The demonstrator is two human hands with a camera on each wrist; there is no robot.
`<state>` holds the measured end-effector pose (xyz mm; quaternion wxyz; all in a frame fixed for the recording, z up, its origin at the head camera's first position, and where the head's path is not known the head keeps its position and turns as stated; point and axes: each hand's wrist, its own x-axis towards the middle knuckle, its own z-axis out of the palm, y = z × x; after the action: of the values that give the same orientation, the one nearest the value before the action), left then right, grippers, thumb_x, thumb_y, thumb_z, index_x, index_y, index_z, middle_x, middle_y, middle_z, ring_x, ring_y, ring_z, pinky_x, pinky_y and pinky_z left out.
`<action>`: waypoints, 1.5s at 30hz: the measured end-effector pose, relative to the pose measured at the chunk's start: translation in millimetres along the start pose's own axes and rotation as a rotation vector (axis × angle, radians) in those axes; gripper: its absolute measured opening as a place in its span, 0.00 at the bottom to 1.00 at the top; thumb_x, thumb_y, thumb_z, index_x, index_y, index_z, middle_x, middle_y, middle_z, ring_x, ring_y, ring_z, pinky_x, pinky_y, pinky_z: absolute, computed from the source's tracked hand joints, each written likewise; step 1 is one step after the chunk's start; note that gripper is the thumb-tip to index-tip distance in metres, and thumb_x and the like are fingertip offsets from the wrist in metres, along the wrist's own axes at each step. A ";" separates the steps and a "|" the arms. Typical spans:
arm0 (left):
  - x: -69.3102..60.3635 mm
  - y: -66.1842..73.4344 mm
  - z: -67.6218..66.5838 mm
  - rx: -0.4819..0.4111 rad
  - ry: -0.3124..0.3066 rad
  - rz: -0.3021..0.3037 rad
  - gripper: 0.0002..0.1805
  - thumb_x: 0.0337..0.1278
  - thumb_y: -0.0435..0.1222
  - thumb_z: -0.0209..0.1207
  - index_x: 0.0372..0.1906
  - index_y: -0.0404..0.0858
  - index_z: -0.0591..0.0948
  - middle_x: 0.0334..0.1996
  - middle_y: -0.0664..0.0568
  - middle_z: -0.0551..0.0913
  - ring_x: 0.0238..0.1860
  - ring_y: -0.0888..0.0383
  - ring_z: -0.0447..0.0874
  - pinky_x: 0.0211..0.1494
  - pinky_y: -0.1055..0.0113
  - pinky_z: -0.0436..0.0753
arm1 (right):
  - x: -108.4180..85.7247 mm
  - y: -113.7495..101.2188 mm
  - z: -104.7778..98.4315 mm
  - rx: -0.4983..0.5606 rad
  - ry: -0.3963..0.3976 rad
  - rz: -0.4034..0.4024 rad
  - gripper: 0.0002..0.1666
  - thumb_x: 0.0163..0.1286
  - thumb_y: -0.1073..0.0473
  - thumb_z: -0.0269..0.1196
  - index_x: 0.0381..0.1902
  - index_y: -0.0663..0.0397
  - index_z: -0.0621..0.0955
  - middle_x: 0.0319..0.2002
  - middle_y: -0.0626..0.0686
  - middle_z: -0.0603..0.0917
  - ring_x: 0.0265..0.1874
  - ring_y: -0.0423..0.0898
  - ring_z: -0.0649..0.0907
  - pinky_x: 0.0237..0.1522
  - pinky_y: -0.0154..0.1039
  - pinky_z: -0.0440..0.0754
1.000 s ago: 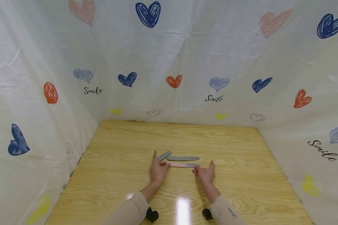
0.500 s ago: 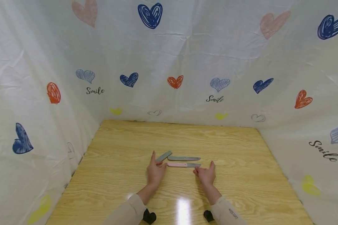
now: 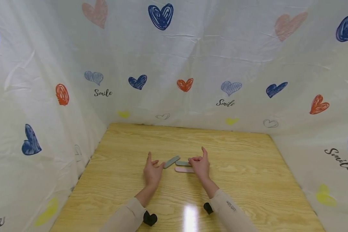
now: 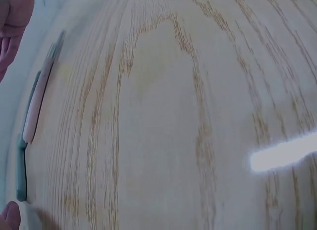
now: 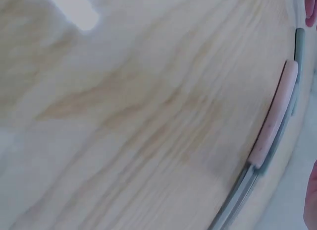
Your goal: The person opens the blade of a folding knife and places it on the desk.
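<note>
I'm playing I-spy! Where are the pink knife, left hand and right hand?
Pink knife (image 5: 276, 114): right wrist view, on its handle.
Left hand (image 3: 152, 173): head view, on its middle.
Right hand (image 3: 201, 167): head view, on its middle.

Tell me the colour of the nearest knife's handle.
Pink handle, clearest in the right wrist view.

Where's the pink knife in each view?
Head: the pink knife lies below centre, blade hidden by the right hand.
Left wrist: near left edge, blade end up.
Right wrist: near right edge, blade running off the bottom.
Shared landmark: the angled green piece by its handle end.
</note>
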<state>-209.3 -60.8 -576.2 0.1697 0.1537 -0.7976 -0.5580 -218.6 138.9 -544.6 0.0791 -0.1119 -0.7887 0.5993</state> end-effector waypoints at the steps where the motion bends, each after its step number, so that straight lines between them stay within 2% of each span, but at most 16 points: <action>1: -0.8 0.2 0.6 0.006 -0.007 -0.009 0.48 0.44 0.34 0.73 0.73 0.38 0.63 0.43 0.38 0.86 0.34 0.47 0.89 0.34 0.58 0.87 | 2.0 -2.7 4.5 -0.013 -0.015 -0.002 0.53 0.58 0.65 0.70 0.75 0.54 0.54 0.32 0.56 0.87 0.28 0.48 0.88 0.30 0.34 0.84; 3: -2.6 -0.2 2.2 0.004 -0.022 -0.027 0.49 0.43 0.33 0.73 0.73 0.39 0.61 0.46 0.36 0.85 0.35 0.46 0.89 0.35 0.58 0.87 | 5.2 -5.3 13.1 -0.046 -0.052 -0.008 0.54 0.57 0.65 0.71 0.75 0.54 0.54 0.35 0.58 0.87 0.31 0.46 0.87 0.35 0.35 0.85; 5: -4.6 -0.3 3.1 -0.004 -0.053 -0.050 0.50 0.44 0.32 0.73 0.74 0.39 0.59 0.49 0.33 0.83 0.39 0.44 0.89 0.37 0.58 0.87 | 6.7 -6.9 20.6 -0.092 -0.101 -0.015 0.55 0.58 0.65 0.71 0.76 0.52 0.52 0.41 0.61 0.86 0.37 0.48 0.86 0.41 0.40 0.85; 8: -7.0 0.1 4.1 -0.041 -0.101 -0.094 0.51 0.45 0.30 0.72 0.75 0.40 0.57 0.54 0.30 0.79 0.48 0.41 0.86 0.45 0.56 0.87 | 8.6 -6.7 31.7 -0.159 -0.180 -0.037 0.56 0.59 0.65 0.70 0.77 0.49 0.49 0.50 0.64 0.83 0.49 0.55 0.83 0.52 0.50 0.82; 10: -7.8 -0.1 4.4 -0.060 -0.135 -0.115 0.52 0.46 0.29 0.71 0.76 0.40 0.55 0.57 0.29 0.77 0.54 0.40 0.82 0.51 0.55 0.85 | 9.3 -6.6 37.0 -0.202 -0.217 -0.058 0.57 0.59 0.65 0.69 0.77 0.48 0.48 0.54 0.65 0.80 0.53 0.58 0.80 0.56 0.54 0.79; 12: -8.0 -1.2 5.3 -0.075 -0.154 -0.119 0.52 0.46 0.27 0.70 0.76 0.40 0.54 0.59 0.29 0.75 0.57 0.40 0.80 0.54 0.55 0.83 | 9.9 -6.1 41.2 -0.235 -0.234 -0.072 0.58 0.59 0.65 0.69 0.77 0.46 0.47 0.56 0.66 0.79 0.50 0.57 0.81 0.57 0.56 0.78; 15: -8.0 -3.1 5.9 -0.085 -0.168 -0.104 0.52 0.46 0.26 0.70 0.76 0.40 0.54 0.60 0.29 0.74 0.58 0.40 0.79 0.56 0.56 0.82 | 9.9 -5.0 44.2 -0.283 -0.253 -0.089 0.59 0.59 0.64 0.70 0.78 0.45 0.46 0.57 0.67 0.79 0.35 0.51 0.83 0.53 0.55 0.79; 17: -7.4 -4.5 6.6 -0.086 -0.170 -0.097 0.52 0.46 0.25 0.69 0.76 0.39 0.55 0.60 0.29 0.74 0.58 0.40 0.80 0.56 0.56 0.82 | 10.0 -4.5 45.6 -0.328 -0.264 -0.104 0.59 0.59 0.63 0.70 0.78 0.46 0.46 0.58 0.68 0.78 0.24 0.47 0.80 0.51 0.55 0.80; 19: -7.0 -5.6 6.9 -0.082 -0.170 -0.093 0.52 0.45 0.24 0.69 0.76 0.39 0.55 0.59 0.29 0.75 0.57 0.40 0.80 0.56 0.56 0.82 | 10.0 -3.7 47.0 -0.381 -0.271 -0.121 0.59 0.59 0.62 0.70 0.78 0.47 0.46 0.58 0.69 0.78 0.20 0.47 0.78 0.50 0.57 0.79; 21: -6.5 -6.8 7.3 -0.074 -0.173 -0.084 0.52 0.45 0.23 0.69 0.76 0.39 0.56 0.59 0.28 0.76 0.57 0.40 0.80 0.56 0.56 0.82 | 10.0 -2.6 48.4 -0.431 -0.268 -0.144 0.59 0.58 0.60 0.70 0.77 0.50 0.46 0.58 0.68 0.79 0.23 0.52 0.81 0.54 0.61 0.76; 25: -5.4 -7.8 8.4 -0.062 -0.182 -0.068 0.51 0.45 0.23 0.69 0.75 0.39 0.56 0.58 0.29 0.76 0.57 0.41 0.81 0.56 0.57 0.82 | 10.1 -0.1 50.0 -0.498 -0.266 -0.180 0.59 0.58 0.56 0.71 0.77 0.51 0.47 0.58 0.66 0.79 0.44 0.62 0.84 0.60 0.69 0.66; 27: -4.9 -7.7 8.8 -0.047 -0.183 -0.063 0.51 0.45 0.24 0.69 0.75 0.40 0.56 0.58 0.30 0.77 0.57 0.41 0.81 0.56 0.57 0.82 | 9.9 0.6 50.1 -0.523 -0.279 -0.206 0.58 0.59 0.56 0.70 0.77 0.52 0.47 0.57 0.65 0.80 0.50 0.63 0.82 0.60 0.69 0.65; 34: -4.7 -5.2 7.9 -0.003 -0.197 -0.034 0.49 0.47 0.24 0.69 0.75 0.38 0.58 0.55 0.32 0.80 0.55 0.42 0.82 0.54 0.56 0.84 | 7.7 -0.3 51.5 -0.571 -0.315 -0.254 0.57 0.59 0.57 0.69 0.77 0.54 0.48 0.54 0.64 0.81 0.47 0.63 0.83 0.59 0.66 0.70; 38: -4.2 -4.2 9.3 0.012 -0.197 -0.040 0.47 0.47 0.24 0.68 0.74 0.37 0.60 0.55 0.33 0.80 0.54 0.43 0.83 0.54 0.56 0.84 | 8.0 -0.1 52.4 -0.582 -0.319 -0.255 0.57 0.60 0.57 0.69 0.77 0.53 0.47 0.55 0.63 0.81 0.49 0.63 0.82 0.58 0.68 0.68; 45: -1.7 -5.4 8.7 0.019 -0.205 -0.020 0.45 0.45 0.23 0.69 0.72 0.35 0.62 0.51 0.33 0.82 0.52 0.43 0.84 0.51 0.58 0.85 | 7.7 2.3 51.6 -0.577 -0.333 -0.255 0.56 0.60 0.57 0.68 0.77 0.54 0.47 0.56 0.63 0.81 0.52 0.65 0.80 0.57 0.65 0.70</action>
<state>-211.3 -54.5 -584.3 0.0802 0.1055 -0.8144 -0.5650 -239.1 93.8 -560.8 -0.0113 0.0687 -0.9352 0.3471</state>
